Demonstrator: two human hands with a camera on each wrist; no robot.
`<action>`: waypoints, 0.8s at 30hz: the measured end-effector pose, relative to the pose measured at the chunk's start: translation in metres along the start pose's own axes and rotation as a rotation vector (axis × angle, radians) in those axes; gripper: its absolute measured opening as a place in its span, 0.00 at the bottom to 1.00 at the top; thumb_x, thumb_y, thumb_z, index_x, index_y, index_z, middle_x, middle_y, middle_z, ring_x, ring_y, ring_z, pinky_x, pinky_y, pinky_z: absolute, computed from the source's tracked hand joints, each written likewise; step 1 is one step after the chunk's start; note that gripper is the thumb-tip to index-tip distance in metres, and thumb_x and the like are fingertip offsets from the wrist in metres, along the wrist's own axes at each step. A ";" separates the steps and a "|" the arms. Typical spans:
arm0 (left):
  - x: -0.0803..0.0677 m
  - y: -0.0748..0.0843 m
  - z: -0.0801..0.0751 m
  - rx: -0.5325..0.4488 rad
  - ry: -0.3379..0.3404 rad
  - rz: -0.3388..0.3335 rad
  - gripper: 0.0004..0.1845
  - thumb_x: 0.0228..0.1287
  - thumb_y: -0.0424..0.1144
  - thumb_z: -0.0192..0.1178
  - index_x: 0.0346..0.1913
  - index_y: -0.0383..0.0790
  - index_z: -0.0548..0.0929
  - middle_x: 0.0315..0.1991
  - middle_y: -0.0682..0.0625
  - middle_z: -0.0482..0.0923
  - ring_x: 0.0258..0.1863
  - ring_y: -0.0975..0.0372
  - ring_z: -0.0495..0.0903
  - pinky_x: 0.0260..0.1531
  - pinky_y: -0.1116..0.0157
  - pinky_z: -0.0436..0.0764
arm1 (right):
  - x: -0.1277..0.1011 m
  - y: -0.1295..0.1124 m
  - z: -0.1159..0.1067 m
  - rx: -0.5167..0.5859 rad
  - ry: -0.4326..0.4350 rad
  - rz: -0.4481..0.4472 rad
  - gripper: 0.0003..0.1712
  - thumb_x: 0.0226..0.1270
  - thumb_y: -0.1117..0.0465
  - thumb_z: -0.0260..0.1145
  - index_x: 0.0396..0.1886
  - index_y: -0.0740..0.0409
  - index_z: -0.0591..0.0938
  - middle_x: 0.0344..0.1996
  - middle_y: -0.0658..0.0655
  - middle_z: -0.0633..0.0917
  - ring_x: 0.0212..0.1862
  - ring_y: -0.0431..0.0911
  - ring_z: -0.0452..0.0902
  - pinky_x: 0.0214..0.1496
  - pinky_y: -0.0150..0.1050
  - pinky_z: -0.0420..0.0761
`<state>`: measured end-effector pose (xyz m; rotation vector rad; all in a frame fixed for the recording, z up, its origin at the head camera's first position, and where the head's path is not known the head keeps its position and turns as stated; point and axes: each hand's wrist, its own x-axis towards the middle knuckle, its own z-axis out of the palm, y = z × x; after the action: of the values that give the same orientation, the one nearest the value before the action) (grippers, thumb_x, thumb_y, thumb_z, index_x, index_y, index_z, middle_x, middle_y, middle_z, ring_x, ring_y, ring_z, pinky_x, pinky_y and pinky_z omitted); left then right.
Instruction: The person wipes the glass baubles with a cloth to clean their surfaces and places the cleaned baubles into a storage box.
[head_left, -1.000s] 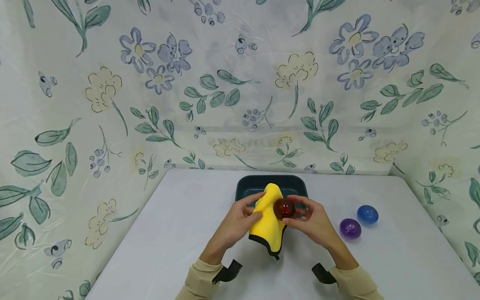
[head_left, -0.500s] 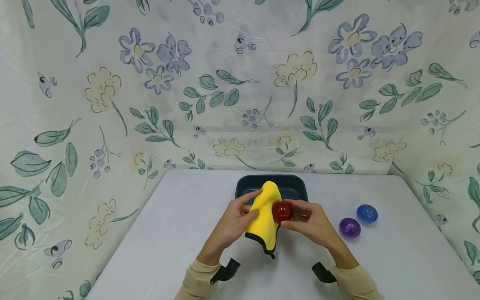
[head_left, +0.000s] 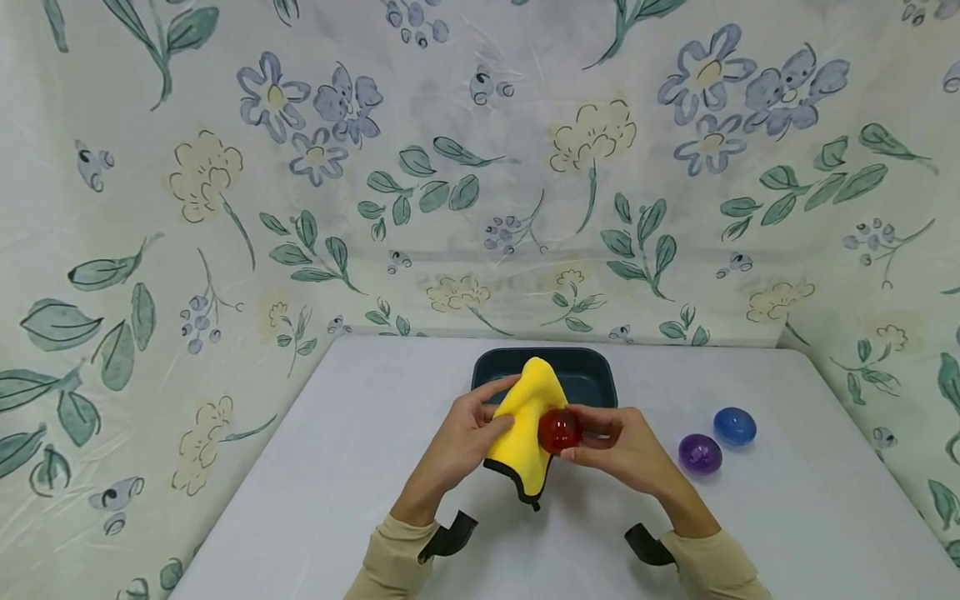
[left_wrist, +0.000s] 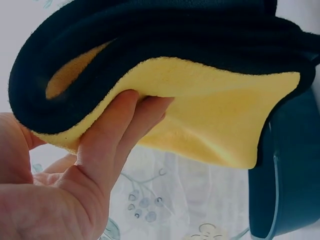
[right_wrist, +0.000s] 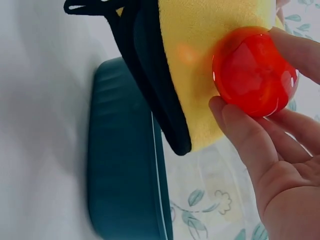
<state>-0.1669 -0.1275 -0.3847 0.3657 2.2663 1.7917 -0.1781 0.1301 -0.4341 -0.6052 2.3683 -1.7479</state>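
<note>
Below centre of the head view, the left hand (head_left: pixel 467 435) pinches a black-edged yellow cloth (head_left: pixel 522 417); the right hand's (head_left: pixel 628 446) fingers clasp a shiny red ball (head_left: pixel 559 431) against it. Behind: dark tray (head_left: pixel 591 377). Right: purple ball (head_left: pixel 700 454), blue ball (head_left: pixel 735 427).

Yellow cloth (head_left: pixel 528 402) in high head, close wrist views

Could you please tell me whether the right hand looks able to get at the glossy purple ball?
Probably not immediately: the right hand holds a glossy red ball, though nothing visible stands between that hand and the purple ball.
</note>
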 end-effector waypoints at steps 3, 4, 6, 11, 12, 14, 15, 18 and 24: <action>0.000 0.000 0.000 -0.002 0.001 -0.002 0.30 0.75 0.33 0.55 0.77 0.46 0.67 0.48 0.33 0.87 0.32 0.57 0.87 0.38 0.61 0.90 | -0.001 -0.002 0.001 0.021 0.000 0.002 0.38 0.60 0.55 0.79 0.69 0.62 0.79 0.64 0.64 0.84 0.60 0.59 0.85 0.56 0.39 0.87; 0.000 0.000 0.000 0.000 0.001 -0.004 0.30 0.75 0.33 0.55 0.78 0.46 0.67 0.48 0.34 0.87 0.32 0.57 0.87 0.38 0.61 0.90 | -0.001 -0.002 0.001 0.028 -0.001 -0.002 0.37 0.60 0.55 0.79 0.69 0.62 0.79 0.63 0.64 0.84 0.60 0.59 0.86 0.56 0.39 0.87; 0.000 -0.001 0.001 0.008 0.002 -0.010 0.30 0.75 0.33 0.55 0.78 0.46 0.67 0.49 0.34 0.86 0.33 0.57 0.87 0.39 0.61 0.90 | -0.002 -0.003 0.002 0.042 -0.002 -0.012 0.37 0.61 0.56 0.79 0.68 0.62 0.79 0.63 0.64 0.84 0.60 0.58 0.86 0.54 0.39 0.88; 0.000 -0.001 0.002 0.034 0.001 -0.021 0.30 0.76 0.33 0.54 0.78 0.46 0.66 0.50 0.34 0.86 0.34 0.57 0.87 0.40 0.59 0.91 | -0.002 -0.004 0.004 0.050 0.006 -0.061 0.36 0.61 0.57 0.78 0.68 0.62 0.79 0.63 0.65 0.84 0.58 0.55 0.87 0.52 0.39 0.88; 0.000 -0.001 0.003 0.039 0.001 -0.022 0.30 0.76 0.33 0.54 0.78 0.46 0.66 0.51 0.34 0.86 0.34 0.57 0.88 0.40 0.59 0.91 | -0.002 -0.004 0.005 0.051 0.009 -0.069 0.35 0.62 0.57 0.78 0.68 0.63 0.80 0.62 0.65 0.84 0.58 0.54 0.87 0.52 0.38 0.88; 0.000 -0.002 0.003 0.045 -0.003 -0.026 0.30 0.76 0.33 0.54 0.79 0.45 0.65 0.51 0.35 0.86 0.35 0.57 0.88 0.41 0.58 0.91 | -0.002 -0.003 0.005 0.051 0.017 -0.083 0.35 0.62 0.59 0.77 0.68 0.64 0.79 0.62 0.66 0.85 0.57 0.54 0.88 0.52 0.38 0.88; 0.001 -0.002 0.003 0.051 -0.007 -0.027 0.31 0.76 0.33 0.54 0.79 0.44 0.65 0.51 0.35 0.85 0.35 0.58 0.88 0.42 0.58 0.91 | -0.002 -0.003 0.005 0.052 0.017 -0.091 0.35 0.62 0.59 0.77 0.68 0.65 0.79 0.62 0.66 0.84 0.57 0.53 0.88 0.51 0.38 0.88; 0.002 -0.004 0.004 0.059 -0.023 -0.031 0.31 0.76 0.34 0.55 0.79 0.40 0.64 0.50 0.35 0.86 0.36 0.58 0.88 0.43 0.58 0.91 | -0.001 -0.003 0.006 0.059 0.031 -0.101 0.34 0.63 0.61 0.76 0.68 0.66 0.78 0.62 0.67 0.84 0.57 0.53 0.88 0.51 0.37 0.88; 0.005 -0.007 0.005 0.050 -0.062 -0.023 0.30 0.75 0.33 0.55 0.77 0.32 0.66 0.50 0.36 0.88 0.38 0.58 0.88 0.47 0.59 0.90 | -0.002 -0.005 0.008 0.088 0.101 -0.158 0.33 0.63 0.64 0.76 0.67 0.68 0.79 0.62 0.68 0.84 0.60 0.49 0.87 0.51 0.36 0.88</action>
<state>-0.1700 -0.1226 -0.3932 0.3963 2.2672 1.6912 -0.1721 0.1225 -0.4319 -0.7252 2.3508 -1.9817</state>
